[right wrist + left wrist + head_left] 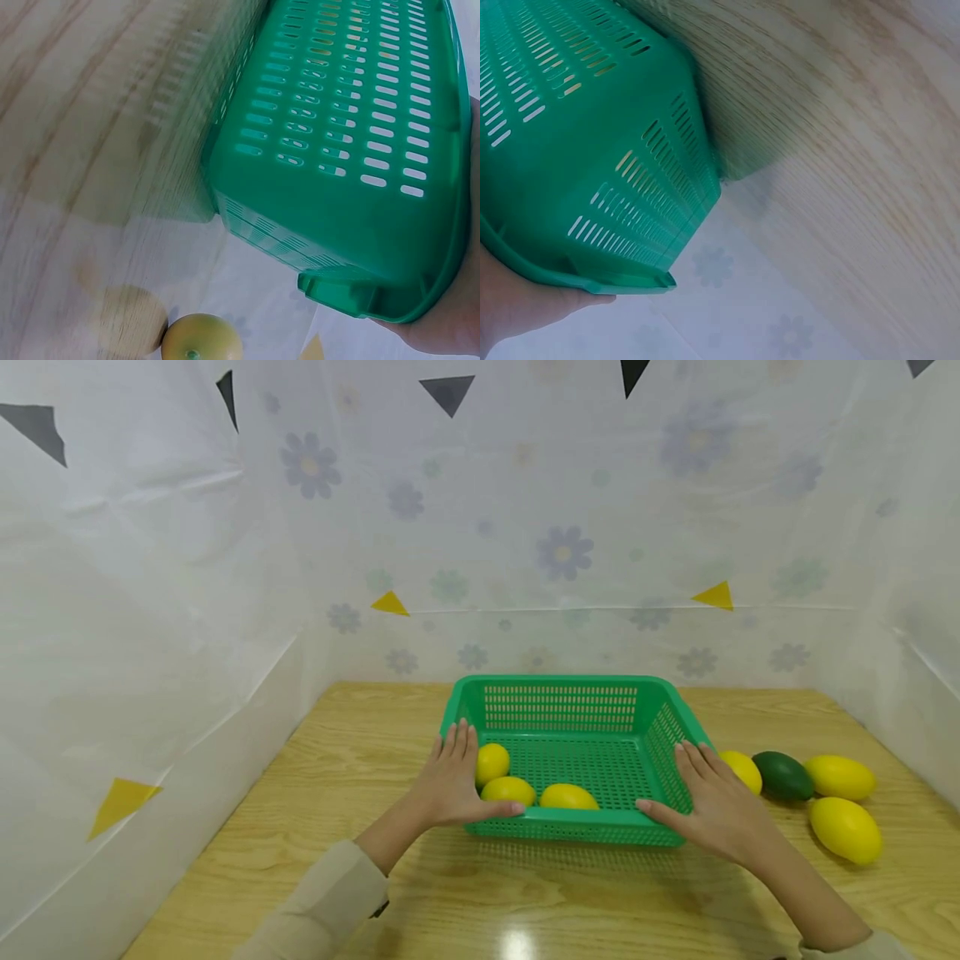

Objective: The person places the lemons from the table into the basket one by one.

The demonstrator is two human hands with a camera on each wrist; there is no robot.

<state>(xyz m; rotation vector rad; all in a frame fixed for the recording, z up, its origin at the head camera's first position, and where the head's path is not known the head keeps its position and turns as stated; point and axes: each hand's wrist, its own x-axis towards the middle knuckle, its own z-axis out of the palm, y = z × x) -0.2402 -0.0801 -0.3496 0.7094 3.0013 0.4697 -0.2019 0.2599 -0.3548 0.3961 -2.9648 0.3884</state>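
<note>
A green plastic basket [573,827] with slotted walls sits on the wooden table. Inside it, toward the front left, are three lemons: one [492,763] by the left wall, one [508,791] in the front corner, another [568,797] along the front wall. My left hand [450,785] rests on the front left corner of the rim, fingers straight and thumb along the front edge. On the front right corner rests my right hand [716,806], its fingers also extended. Both wrist views show the basket's outer walls, with little of either hand visible.
Right of the basket lie a lemon [741,772] partly behind my right hand, a dark green avocado-like fruit [783,776], and two more lemons, one behind [840,777] and one nearer [846,831]. White patterned sheeting [562,635] encloses the table [360,735] at the back and sides.
</note>
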